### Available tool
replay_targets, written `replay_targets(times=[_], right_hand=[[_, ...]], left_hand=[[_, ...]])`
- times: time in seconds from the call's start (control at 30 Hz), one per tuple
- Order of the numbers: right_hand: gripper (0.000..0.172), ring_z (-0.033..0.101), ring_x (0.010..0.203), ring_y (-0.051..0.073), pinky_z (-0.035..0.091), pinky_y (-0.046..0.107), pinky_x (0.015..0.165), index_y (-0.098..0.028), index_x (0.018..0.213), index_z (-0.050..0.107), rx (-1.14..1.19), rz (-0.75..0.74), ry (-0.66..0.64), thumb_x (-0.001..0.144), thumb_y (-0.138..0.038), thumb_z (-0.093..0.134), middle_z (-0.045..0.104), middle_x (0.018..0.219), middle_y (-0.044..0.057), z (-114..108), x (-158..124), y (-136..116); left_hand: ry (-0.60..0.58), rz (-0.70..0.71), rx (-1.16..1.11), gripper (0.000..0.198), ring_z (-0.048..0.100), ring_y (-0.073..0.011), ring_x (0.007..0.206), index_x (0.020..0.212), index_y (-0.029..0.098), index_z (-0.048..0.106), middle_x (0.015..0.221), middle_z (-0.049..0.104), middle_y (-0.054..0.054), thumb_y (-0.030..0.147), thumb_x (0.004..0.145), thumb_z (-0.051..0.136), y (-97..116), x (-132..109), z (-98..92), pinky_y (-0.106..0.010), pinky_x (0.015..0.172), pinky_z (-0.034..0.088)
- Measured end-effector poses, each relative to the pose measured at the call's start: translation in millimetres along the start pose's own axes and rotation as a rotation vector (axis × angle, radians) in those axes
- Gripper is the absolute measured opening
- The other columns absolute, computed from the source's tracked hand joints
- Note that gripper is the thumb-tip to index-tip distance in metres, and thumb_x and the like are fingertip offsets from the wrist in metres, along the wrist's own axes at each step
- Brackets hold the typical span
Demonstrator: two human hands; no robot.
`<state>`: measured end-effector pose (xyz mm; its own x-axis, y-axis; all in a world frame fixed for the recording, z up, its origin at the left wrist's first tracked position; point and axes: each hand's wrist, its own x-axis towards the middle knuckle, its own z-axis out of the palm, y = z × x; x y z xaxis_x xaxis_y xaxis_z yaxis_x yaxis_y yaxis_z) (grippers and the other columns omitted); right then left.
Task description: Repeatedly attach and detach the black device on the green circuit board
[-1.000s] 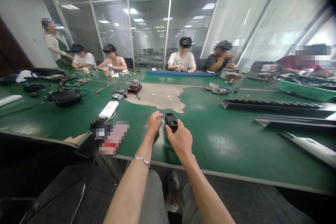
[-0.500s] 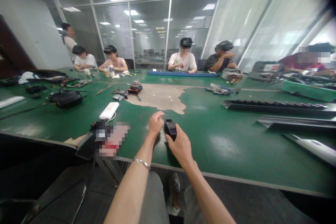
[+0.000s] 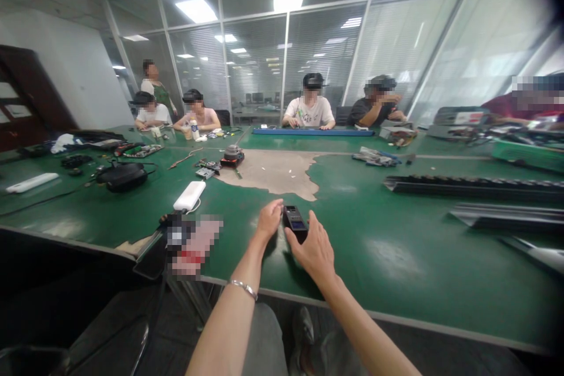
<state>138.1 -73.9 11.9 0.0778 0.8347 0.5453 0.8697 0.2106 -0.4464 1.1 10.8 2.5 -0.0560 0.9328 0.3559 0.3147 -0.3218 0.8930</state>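
Green covers the long worktop (image 3: pixel 388 261), worn through to a tan patch (image 3: pixel 268 170) near the middle. From where I stand, a small black device (image 3: pixel 294 218) with a little screen sits near the front edge, between a person's two bare hands. The right hand (image 3: pixel 316 249) has its thumb and forefinger spread on either side of the device's near end; I can't make out whether that grip pinches it. The left hand (image 3: pixel 268 220), a silver bracelet (image 3: pixel 244 289) on its wrist, has its fingers bunched just beside the device's far left corner; whether they touch it is unclear. To the left lies a white box (image 3: pixel 189 195). Across the worktop, a person in a white shirt (image 3: pixel 309 110) sits behind a long blue bar (image 3: pixel 312 131).
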Motion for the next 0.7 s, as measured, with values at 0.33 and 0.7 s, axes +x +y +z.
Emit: replay_targets(times=[0.33,0.7], right_hand=[[0.073,0.054,0.103,0.030,0.040,0.036,0.085,-0.006,0.138,0.034,-0.072,0.045,-0.062,0.086,-0.056,0.042,0.062,0.113,0.017,-6,-5,-1],[0.041,0.057,0.084,0.023,0.039,0.030,0.073,-0.022,0.113,0.058,0.003,0.023,-0.080,0.086,-0.051,0.048,0.066,0.085,0.005,-19,-5,-2]], left_hand=[[0.087,0.098,0.088,0.040,0.062,-0.0188,0.108,0.111,0.019,0.066,0.116,0.067,-0.007,0.038,0.093,0.037,15,-8,-3.3,-0.033,0.100,0.046],[0.045,-0.009,0.122,0.053,0.066,-0.0223,0.098,0.113,0.019,0.066,0.098,0.073,-0.008,0.052,0.093,0.030,15,-9,-1.2,-0.034,0.092,0.047]])
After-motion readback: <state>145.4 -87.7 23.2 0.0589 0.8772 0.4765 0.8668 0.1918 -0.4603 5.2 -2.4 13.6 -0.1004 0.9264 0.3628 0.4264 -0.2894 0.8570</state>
